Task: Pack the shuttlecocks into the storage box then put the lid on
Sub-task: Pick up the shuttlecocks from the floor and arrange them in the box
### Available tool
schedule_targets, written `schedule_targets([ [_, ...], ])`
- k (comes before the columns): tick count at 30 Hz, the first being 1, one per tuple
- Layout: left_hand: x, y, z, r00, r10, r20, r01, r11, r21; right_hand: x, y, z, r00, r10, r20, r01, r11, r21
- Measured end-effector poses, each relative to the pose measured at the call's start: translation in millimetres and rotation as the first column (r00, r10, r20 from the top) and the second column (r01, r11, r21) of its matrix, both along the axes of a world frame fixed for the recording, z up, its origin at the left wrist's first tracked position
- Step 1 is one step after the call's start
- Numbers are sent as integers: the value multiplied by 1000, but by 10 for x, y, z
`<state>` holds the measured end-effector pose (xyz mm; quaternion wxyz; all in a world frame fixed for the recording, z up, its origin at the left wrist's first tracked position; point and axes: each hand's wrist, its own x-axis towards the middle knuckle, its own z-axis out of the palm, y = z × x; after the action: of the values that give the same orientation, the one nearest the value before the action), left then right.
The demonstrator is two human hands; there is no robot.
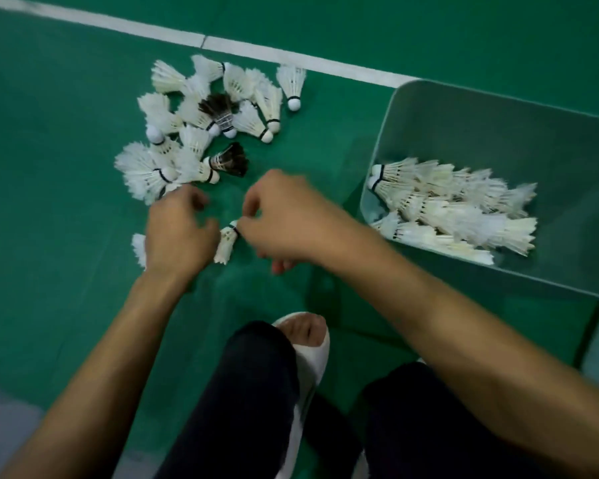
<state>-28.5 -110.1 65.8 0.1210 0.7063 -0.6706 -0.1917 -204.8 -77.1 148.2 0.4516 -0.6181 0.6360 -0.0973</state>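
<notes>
Shuttlecocks [194, 133], storage box [464, 133] on green floor [49, 167]

Storage box [429, 108]: one. Black-feathered shuttlecocks: two [220, 112] [230, 160], on the floor [66, 167]. Loose white shuttlecocks [159, 114]: roughly fifteen, overlapping, exact count unclear. Boxed white shuttlecocks [457, 209]: nested rows, too overlapped to count. Hands: two, left hand [177, 236], right hand [287, 216]. Court line [291, 58]: one. Sandal [312, 354]: one.

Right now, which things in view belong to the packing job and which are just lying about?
Job: storage box, packed shuttlecocks, loose shuttlecock pile, held shuttlecock pinched by right hand, left hand.
Lying about: white court line, sandal.
</notes>
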Motion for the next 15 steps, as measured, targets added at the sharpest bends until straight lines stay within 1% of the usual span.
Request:
schedule_targets([
  [1, 230, 3, -96, 987, 91, 135, -101, 992, 73, 184, 19, -177, 995, 93, -25, -93, 995, 27],
  [2, 425, 15, -182, 958, 136, 253, -176, 974, 144, 339, 35, -354, 981, 183, -64, -181, 983, 34],
  [3, 585, 21, -267, 929, 112, 351, -201, 953, 227, 463, 39, -523, 955, 270, -120, -269, 963, 30],
  [4, 695, 20, -344, 908, 37, 418, -181, 933, 310, 567, 38, -681, 918, 350, -189, -353, 936, 18],
  [5, 774, 11, -435, 894, -47, 445, -146, 909, 391, 659, 36, -814, 865, 416, -282, -433, 901, 2],
  [6, 818, 1, -519, 892, -109, 439, -109, 890, 443, 743, 30, -922, 798, 467, -381, -510, 860, -13],
  [7, 850, -14, -604, 907, -119, 404, -91, 881, 465, 806, 15, -999, 728, 507, -461, -580, 815, -19],
  [8, 852, -19, -665, 928, -100, 359, -78, 890, 450, 840, -8, -1078, 666, 536, -518, -633, 774, -14],
  [9, 820, -17, -694, 940, -60, 335, -91, 904, 417, 843, -39, -1159, 625, 548, -556, -664, 748, -9],
  [10, 774, -11, -699, 946, -20, 323, -114, 914, 390, 822, -68, -1224, 607, 544, -579, -673, 739, -11],
  [11, 718, -7, -680, 946, 6, 324, -138, 913, 384, 779, -92, -1279, 611, 528, -590, -666, 745, -23],
  [13, 582, -6, -649, 955, 32, 294, -148, 913, 380, 662, -114, -1343, 678, 460, -573, -606, 791, -82],
  [14, 500, -3, -632, 971, 56, 231, -142, 917, 373, 605, -112, -1342, 727, 412, -549, -557, 822, -120],
  [15, 411, -3, -616, 986, 99, 135, -143, 917, 372, 553, -109, -1318, 774, 353, -525, -497, 853, -159],
])
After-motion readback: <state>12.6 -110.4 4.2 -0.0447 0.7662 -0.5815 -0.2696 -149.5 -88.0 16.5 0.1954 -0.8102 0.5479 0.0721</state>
